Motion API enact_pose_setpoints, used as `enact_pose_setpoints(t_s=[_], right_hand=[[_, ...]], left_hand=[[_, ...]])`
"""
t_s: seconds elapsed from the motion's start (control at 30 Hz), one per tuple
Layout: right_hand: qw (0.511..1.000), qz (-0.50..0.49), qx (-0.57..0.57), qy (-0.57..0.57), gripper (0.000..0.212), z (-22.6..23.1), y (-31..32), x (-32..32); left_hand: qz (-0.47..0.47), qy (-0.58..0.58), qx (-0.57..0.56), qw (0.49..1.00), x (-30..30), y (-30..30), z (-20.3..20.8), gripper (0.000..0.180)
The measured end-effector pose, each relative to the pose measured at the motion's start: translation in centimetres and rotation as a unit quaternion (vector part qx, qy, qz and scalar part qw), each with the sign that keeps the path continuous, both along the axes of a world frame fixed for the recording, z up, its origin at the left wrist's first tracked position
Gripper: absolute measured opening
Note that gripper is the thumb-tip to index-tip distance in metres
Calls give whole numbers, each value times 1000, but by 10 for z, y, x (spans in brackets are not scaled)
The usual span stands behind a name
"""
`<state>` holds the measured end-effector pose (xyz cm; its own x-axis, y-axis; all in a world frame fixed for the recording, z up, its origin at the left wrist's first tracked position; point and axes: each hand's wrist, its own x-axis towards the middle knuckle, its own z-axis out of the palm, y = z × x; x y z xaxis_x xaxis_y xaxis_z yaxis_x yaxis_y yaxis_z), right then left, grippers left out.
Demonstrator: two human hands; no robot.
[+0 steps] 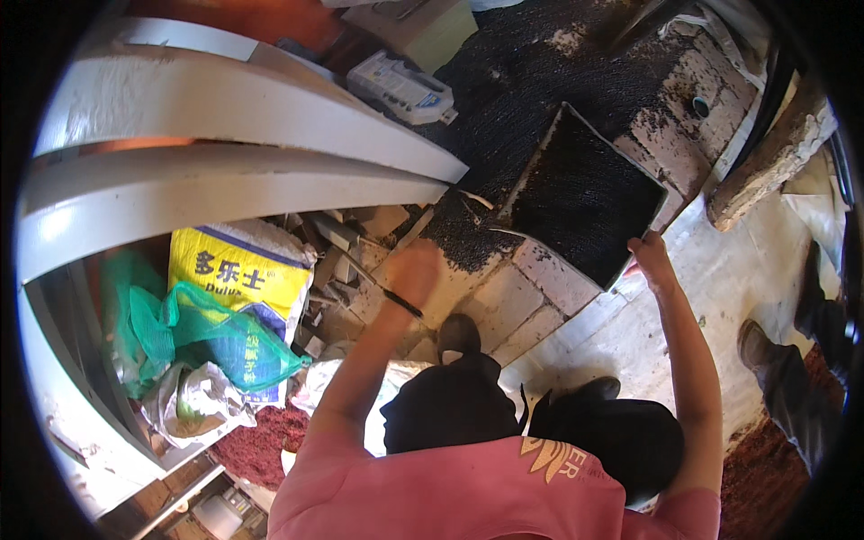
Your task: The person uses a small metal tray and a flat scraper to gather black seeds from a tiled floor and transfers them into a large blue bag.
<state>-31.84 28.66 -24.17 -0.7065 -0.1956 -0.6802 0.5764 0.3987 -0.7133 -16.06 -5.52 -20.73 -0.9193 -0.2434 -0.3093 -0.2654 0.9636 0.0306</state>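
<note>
Our left hand [414, 275] is blurred above the brick paving [490, 301]; we cannot tell how its fingers are. Near the paving's right edge is the dark square tray [585, 202], its rim pinched by our right hand [650, 258].

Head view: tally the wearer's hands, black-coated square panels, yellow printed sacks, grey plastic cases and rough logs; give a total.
Left hand and right hand: 2
Black-coated square panel: 1
Yellow printed sack: 1
Grey plastic case: 1
Rough log: 1
Total: 6
</note>
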Motion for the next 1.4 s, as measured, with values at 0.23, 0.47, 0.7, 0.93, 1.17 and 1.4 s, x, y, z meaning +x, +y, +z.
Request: enact_pose_setpoints(t_s=[0.23,0.47,0.7,0.93,1.17,1.4], right_hand=[[1000,2,26,-6,28,-4,-20,-28],[997,22,77,23,26,12,-23,-38],[983,129,123,47,29,-3,-41,-59],[991,80,100,24,29,-12,-59,-57],[999,21,29,2,26,-19,-59,-48],[1000,-13,11,-15,27,-29,-60,-36]], left_hand=[[33,180,-19,983,-162,43,-24,30],[197,59,-89,975,-202,49,-59,33],[201,202,28,958,-197,42,-89,32],[60,231,230,944,-206,92,-75,35],[21,373,91,923,-271,55,-49,24],[-47,309,61,948,-378,-6,-74,45]])
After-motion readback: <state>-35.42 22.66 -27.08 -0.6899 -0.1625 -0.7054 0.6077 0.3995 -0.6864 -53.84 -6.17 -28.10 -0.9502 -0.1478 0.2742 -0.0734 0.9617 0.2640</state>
